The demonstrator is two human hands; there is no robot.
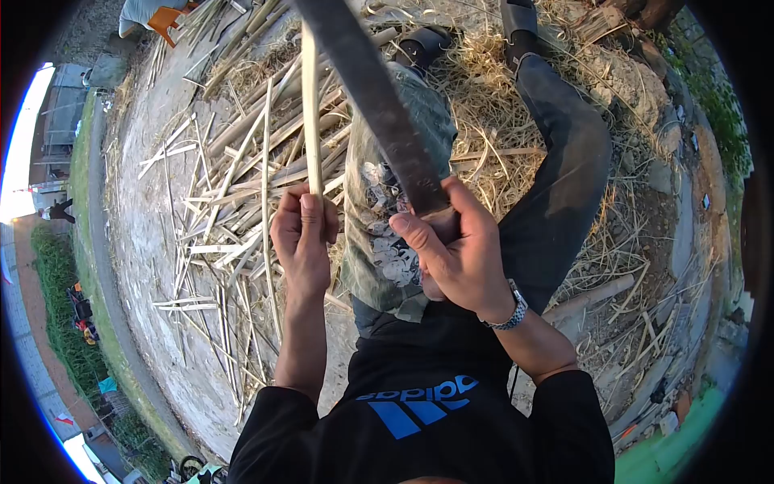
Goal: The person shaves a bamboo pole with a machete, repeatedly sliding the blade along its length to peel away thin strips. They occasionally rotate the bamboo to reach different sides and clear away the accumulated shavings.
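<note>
A long pale split strip (pixel 312 113), which looks like bamboo, stands up from my left hand (pixel 303 230), pinched between thumb and fingers. My right hand (pixel 459 250) is wrapped round the handle end of a large dark blade (pixel 375 109). The blade slants up and to the left, and its far end leaves the top of the view. Its upper part comes close to the strip; whether they touch is unclear. Below the blade, a patterned cloth (pixel 387 218) covers one of my thighs.
Split strips and poles (pixel 234 189) lie scattered on the ground at the left. Fine shavings (pixel 492 89) are heaped between and beside my legs. An orange chair (pixel 165 22) with part of a person stands at the top left. A thick piece (pixel 592 294) lies at the right.
</note>
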